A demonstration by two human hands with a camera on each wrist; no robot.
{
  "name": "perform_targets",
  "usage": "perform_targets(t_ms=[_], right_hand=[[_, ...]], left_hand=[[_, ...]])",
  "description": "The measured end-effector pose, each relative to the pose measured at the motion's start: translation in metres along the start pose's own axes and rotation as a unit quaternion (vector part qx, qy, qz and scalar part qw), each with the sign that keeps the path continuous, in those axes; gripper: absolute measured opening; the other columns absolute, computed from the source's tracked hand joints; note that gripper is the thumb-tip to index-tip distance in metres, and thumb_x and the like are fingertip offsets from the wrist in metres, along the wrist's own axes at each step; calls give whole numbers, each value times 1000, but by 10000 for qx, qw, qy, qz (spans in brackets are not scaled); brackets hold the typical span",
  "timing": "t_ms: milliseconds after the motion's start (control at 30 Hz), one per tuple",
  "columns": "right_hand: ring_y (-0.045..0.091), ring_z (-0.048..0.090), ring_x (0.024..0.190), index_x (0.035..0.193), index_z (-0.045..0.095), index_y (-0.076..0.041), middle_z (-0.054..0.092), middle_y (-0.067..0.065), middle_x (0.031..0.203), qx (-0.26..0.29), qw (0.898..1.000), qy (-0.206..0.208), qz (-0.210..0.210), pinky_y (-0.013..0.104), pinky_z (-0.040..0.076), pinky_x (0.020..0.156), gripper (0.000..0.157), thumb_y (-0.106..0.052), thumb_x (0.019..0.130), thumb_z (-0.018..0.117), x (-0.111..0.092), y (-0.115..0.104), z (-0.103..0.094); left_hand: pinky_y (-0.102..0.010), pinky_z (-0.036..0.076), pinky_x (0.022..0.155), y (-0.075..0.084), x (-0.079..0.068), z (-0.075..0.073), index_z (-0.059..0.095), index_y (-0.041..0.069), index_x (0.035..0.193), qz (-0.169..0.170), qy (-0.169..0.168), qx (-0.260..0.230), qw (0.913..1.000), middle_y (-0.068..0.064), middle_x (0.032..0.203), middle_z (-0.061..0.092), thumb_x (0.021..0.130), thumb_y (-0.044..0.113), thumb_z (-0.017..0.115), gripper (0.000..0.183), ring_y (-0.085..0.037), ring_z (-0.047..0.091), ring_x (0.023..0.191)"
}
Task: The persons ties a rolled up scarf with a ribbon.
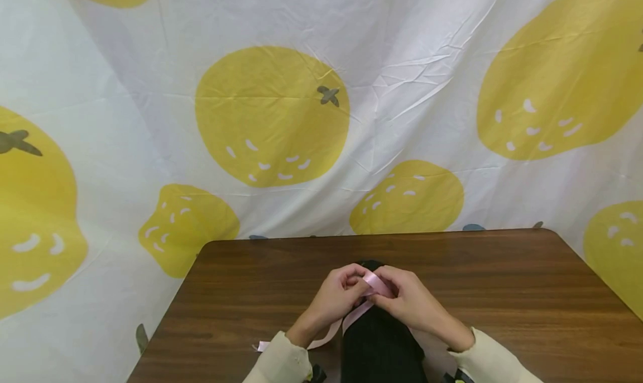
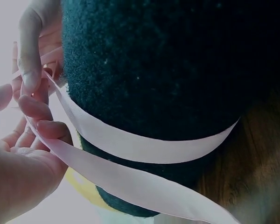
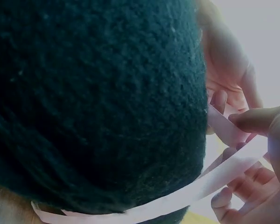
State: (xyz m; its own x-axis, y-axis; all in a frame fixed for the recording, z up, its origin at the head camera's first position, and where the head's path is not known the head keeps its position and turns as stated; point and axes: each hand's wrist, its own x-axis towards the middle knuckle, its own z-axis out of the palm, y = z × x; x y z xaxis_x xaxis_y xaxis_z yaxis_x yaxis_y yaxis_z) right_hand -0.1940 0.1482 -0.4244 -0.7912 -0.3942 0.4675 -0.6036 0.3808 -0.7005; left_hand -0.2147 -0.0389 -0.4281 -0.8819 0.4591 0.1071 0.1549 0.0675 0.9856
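A black fuzzy cloth bundle [image 1: 379, 346] lies on the table in front of me, and a pink satin ribbon [image 2: 144, 148] runs around it. Above the bundle, my left hand [image 1: 334, 293] pinches the ribbon between thumb and fingers. My right hand [image 1: 412, 299] pinches it close by, fingertips near the left ones, with a short folded stretch of ribbon [image 1: 378, 284] between them. One ribbon tail hangs from the left hand past the bundle's side; its frayed end [image 1: 263, 346] lies on the table. In the right wrist view, the ribbon [image 3: 177, 198] slants up from the bundle's underside to the fingers.
The brown wood-grain table [image 1: 502, 282] extends to both sides of the bundle. Behind it hangs a white cloth [image 1: 301, 14] printed with yellow fruit, close along the table's back edge.
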Motion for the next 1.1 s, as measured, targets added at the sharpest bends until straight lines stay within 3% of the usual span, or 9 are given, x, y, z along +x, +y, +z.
perform_targets(t_ms=[300, 567, 800, 1100], right_hand=[[0, 47, 61, 92, 65, -19, 55, -10, 77, -126, 9991, 325, -257, 21, 41, 50, 23, -2, 82, 77, -2, 3, 3], [1, 46, 60, 92, 65, -19, 53, -11, 75, -151, 9984, 514, -205, 20, 40, 50, 24, -1, 82, 76, -2, 4, 7], [0, 45, 59, 94, 66, -16, 54, -9, 74, -127, 9970, 716, -274, 20, 39, 49, 20, -2, 83, 76, -3, 0, 6], [1, 48, 60, 95, 65, -15, 58, -9, 76, -12, 9966, 812, -172, 21, 41, 50, 22, 1, 84, 73, -2, -1, 6]], left_hand=[[-18, 37, 50, -3, 1, 1, 67, 3, 98, 157, 200, 134, 9996, 1, 64, 53, 101, 23, 58, 22, -6, 46, 54], [-19, 43, 54, -5, 0, 3, 68, 1, 96, 25, 376, -362, 9986, 3, 66, 52, 100, 20, 59, 21, -7, 48, 57], [-19, 45, 57, -3, -2, 1, 69, 0, 100, 309, 445, -60, 9985, 2, 69, 55, 100, 15, 57, 19, -6, 51, 59], [-18, 45, 61, -2, -2, 1, 68, 4, 108, 356, 708, 161, 9967, 1, 80, 60, 102, 17, 54, 20, -7, 53, 68]])
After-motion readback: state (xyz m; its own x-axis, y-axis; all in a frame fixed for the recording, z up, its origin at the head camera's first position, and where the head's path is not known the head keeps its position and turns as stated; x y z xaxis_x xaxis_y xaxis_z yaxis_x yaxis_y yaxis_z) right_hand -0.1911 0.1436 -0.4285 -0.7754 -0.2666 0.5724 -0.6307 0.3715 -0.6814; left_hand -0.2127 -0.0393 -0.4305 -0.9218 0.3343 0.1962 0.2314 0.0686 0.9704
